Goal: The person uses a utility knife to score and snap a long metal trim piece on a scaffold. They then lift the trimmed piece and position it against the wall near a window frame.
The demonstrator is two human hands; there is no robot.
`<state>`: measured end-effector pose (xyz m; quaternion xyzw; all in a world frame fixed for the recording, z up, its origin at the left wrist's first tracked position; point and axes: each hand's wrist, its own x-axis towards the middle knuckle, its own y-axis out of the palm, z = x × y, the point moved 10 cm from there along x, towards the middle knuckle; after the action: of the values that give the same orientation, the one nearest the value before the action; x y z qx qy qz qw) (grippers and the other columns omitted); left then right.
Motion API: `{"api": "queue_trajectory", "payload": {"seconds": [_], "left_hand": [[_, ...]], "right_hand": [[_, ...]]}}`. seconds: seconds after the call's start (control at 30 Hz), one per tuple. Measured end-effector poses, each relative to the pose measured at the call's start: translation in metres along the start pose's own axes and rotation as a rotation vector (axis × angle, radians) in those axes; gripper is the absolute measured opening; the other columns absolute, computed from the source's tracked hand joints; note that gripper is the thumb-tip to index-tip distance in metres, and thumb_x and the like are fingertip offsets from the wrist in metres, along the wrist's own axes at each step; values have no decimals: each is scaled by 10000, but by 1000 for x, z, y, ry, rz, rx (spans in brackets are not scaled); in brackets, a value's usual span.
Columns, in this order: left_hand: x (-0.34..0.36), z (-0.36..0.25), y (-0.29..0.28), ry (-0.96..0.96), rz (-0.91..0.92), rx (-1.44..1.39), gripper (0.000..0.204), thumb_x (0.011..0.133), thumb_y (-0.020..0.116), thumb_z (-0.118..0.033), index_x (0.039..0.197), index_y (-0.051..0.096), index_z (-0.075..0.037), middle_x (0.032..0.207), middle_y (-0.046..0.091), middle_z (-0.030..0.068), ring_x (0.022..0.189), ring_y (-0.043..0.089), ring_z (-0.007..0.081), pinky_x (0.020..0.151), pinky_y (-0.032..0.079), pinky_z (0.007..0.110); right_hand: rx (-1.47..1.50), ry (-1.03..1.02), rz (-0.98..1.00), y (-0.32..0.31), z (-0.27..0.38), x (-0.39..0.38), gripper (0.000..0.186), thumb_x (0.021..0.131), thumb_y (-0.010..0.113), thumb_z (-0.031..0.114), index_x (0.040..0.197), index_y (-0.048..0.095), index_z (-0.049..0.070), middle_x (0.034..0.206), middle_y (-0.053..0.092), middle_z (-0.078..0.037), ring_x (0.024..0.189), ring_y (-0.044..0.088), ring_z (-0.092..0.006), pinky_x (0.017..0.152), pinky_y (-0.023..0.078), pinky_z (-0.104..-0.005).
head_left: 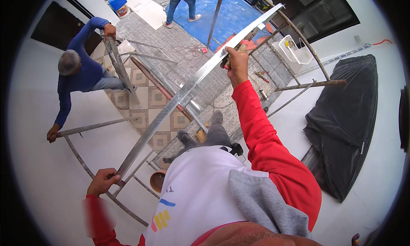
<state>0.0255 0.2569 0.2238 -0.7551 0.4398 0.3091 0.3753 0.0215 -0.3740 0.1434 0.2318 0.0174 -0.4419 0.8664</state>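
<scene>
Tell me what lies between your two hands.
In the head view, a long metal strip spans from the left hand up to the right hand; both grip it.

Silver metal strip (192, 90), red sleeve (265, 139), blue tarp (230, 15) — black plastic sheet (346, 117), patterned tile floor (149, 96)

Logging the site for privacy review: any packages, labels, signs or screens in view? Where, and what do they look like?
No signs or screens.
Blue bucket: top left on the floor, round, pale label band near its base.
White plastic bin: upper right beside the scaffold poles, boxy, translucent, small coloured bits inside.
Shirt print: on the wearer's white shirt, bottom centre, blue, yellow and red strokes.
</scene>
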Motion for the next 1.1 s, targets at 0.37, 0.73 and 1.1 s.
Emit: {"api": "queue_trajectory", "payload": {"seconds": [0.37, 0.73, 1.1], "left_hand": [[-45, 205, -25, -357, -10, 288, 283, 875, 767, -271, 1008, 734, -23, 860, 719, 78, 824, 643, 172, 780, 507, 343], [142, -118, 0, 710, -496, 310, 470, 919, 707, -339, 1270, 637, -35, 1166, 691, 184, 1051, 675, 305, 934, 526, 397], [300, -183, 94, 407, -441, 319, 318, 778, 790, -368, 1020, 796, -161, 1031, 749, 164, 1035, 709, 340, 896, 533, 486]], "right_hand": [[-32, 269, 19, 53, -140, -155, 388, 861, 689, 22, 1183, 477, 63, 895, 605, -72, 620, 595, -153, 380, 407, -288], [-54, 345, 124, 67, -201, -200, 243, 906, 698, 88, 1103, 557, 67, 808, 611, -48, 572, 607, -183, 425, 465, -296], [-65, 422, 104, 57, -238, -201, 157, 980, 673, 235, 1020, 632, 89, 795, 669, -28, 585, 629, -118, 423, 418, -252]]}}
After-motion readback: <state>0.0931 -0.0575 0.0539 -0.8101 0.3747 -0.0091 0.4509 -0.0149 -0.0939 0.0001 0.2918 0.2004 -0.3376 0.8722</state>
